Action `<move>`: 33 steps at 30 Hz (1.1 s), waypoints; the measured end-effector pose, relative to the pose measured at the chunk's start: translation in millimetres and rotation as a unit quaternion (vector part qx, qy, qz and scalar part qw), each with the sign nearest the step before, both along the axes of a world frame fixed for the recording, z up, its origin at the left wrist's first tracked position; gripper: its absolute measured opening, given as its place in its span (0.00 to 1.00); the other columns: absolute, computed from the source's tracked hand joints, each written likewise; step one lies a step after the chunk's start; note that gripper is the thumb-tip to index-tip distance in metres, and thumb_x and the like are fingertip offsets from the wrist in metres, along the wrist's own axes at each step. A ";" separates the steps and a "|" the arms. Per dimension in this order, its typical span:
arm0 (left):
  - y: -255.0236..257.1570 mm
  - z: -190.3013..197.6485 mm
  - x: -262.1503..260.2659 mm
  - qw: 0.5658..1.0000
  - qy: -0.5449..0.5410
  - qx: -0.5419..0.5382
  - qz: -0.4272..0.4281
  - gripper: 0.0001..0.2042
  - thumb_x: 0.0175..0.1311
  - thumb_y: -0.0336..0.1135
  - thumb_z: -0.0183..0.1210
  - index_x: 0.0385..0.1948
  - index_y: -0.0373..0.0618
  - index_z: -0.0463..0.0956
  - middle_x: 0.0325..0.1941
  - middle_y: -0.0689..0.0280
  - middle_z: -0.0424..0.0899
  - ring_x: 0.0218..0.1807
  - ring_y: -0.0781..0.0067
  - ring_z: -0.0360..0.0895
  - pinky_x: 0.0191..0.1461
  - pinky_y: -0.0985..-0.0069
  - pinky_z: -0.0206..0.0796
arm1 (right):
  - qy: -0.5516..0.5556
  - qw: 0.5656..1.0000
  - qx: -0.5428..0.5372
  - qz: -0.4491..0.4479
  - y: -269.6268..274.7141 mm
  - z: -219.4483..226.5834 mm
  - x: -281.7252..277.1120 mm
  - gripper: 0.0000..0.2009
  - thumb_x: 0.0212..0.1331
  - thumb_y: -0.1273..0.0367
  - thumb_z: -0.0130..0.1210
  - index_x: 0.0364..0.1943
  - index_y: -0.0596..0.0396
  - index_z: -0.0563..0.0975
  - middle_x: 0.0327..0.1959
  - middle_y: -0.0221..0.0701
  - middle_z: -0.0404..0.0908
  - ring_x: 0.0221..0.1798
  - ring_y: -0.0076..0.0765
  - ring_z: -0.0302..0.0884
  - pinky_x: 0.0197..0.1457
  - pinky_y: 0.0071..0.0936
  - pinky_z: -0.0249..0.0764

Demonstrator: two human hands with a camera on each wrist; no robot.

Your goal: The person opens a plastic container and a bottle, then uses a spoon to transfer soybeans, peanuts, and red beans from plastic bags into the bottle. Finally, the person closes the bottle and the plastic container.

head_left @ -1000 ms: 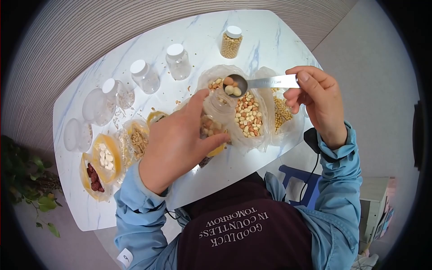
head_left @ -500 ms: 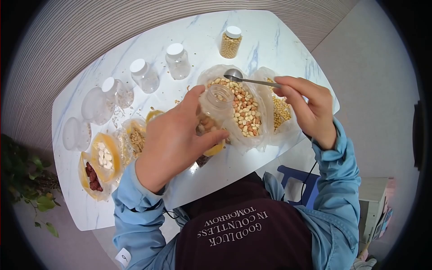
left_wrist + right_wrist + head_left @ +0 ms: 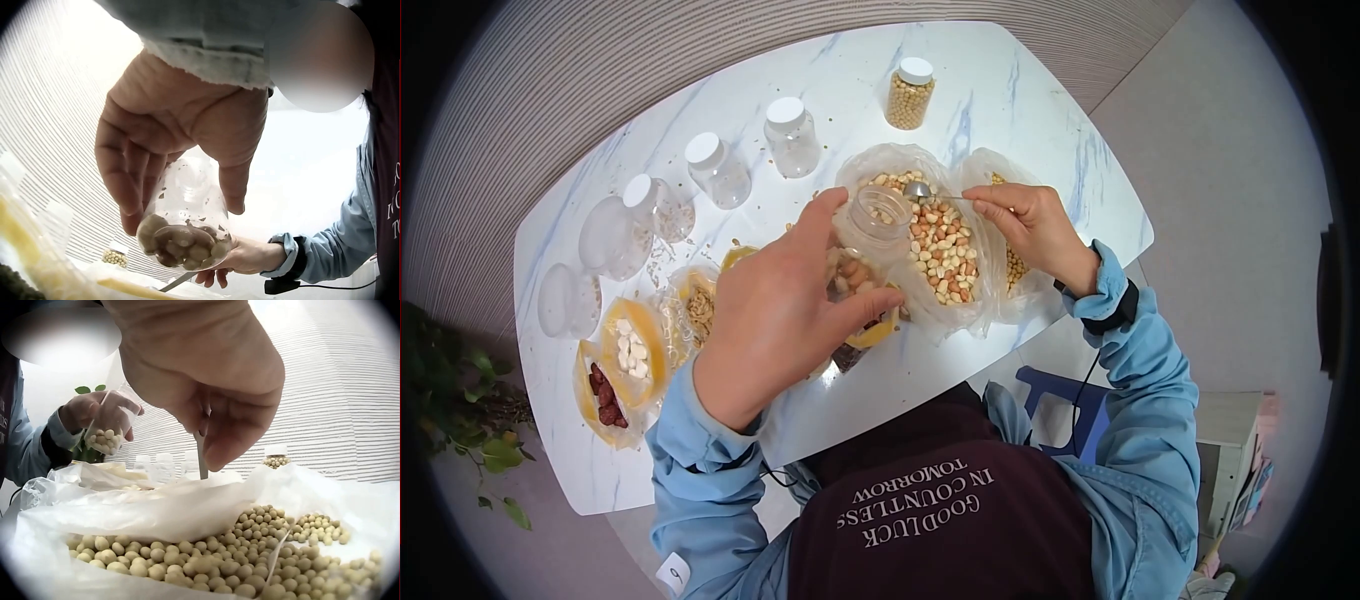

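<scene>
The person's left hand [image 3: 775, 300] grips an open jar [image 3: 872, 236] of nuts; the right hand [image 3: 1032, 228], apart from it, pinches a metal spoon [image 3: 917, 189], its bowl at the peanuts [image 3: 943, 262] in a plastic bag [image 3: 885, 156]; beyond stands a white-lidded bean jar [image 3: 910, 100].

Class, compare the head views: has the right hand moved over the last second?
Yes: judged against the peanut bag, the right hand has moved left in the picture, closer to that bag.

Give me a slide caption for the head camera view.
Left hand holding an open jar, right hand holding a spoon at bagged kernels.
</scene>
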State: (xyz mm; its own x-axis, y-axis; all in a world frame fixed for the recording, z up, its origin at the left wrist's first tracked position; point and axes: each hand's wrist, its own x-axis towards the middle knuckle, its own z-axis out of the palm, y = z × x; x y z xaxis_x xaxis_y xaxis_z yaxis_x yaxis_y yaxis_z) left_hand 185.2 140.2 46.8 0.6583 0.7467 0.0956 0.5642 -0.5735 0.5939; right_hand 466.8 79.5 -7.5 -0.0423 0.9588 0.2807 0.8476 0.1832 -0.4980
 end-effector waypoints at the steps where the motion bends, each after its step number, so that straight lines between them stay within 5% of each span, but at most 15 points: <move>1: -0.1 0.7 0.1 1.000 0.000 -0.004 0.001 0.38 0.42 0.46 0.71 0.58 0.45 0.64 0.36 0.55 0.83 0.36 0.56 0.82 0.39 0.68 0.72 | 0.002 1.000 -0.009 0.002 -1.3 -0.3 0.2 0.10 0.60 0.71 0.55 0.43 0.57 0.80 0.33 0.37 0.84 0.32 0.30 0.81 0.37 0.23 0.75; 7: 0.1 0.8 0.2 1.000 0.005 -0.005 0.000 0.38 0.43 0.47 0.71 0.58 0.45 0.64 0.36 0.55 0.83 0.36 0.56 0.82 0.39 0.68 0.72 | 0.238 0.958 -0.142 -0.073 -5.9 1.7 0.7 0.12 0.65 0.69 0.49 0.44 0.62 0.79 0.25 0.29 0.81 0.28 0.19 0.77 0.29 0.16 0.74; 16: 0.2 2.1 0.8 1.000 0.019 -0.014 -0.006 0.38 0.44 0.48 0.70 0.58 0.43 0.64 0.35 0.54 0.83 0.36 0.55 0.82 0.39 0.68 0.72 | 0.514 0.819 -0.186 -0.177 -0.1 0.8 20.1 0.12 0.67 0.68 0.45 0.43 0.63 0.76 0.26 0.35 0.82 0.23 0.24 0.80 0.25 0.16 0.77; 33: -2.7 -4.8 2.7 1.000 0.000 0.013 -0.026 0.39 0.44 0.50 0.70 0.59 0.42 0.64 0.28 0.55 0.82 0.30 0.56 0.81 0.33 0.67 0.70 | 0.506 0.861 -0.047 -0.015 -21.1 69.5 -5.3 0.13 0.67 0.67 0.45 0.45 0.64 0.76 0.27 0.36 0.83 0.26 0.25 0.81 0.27 0.16 0.77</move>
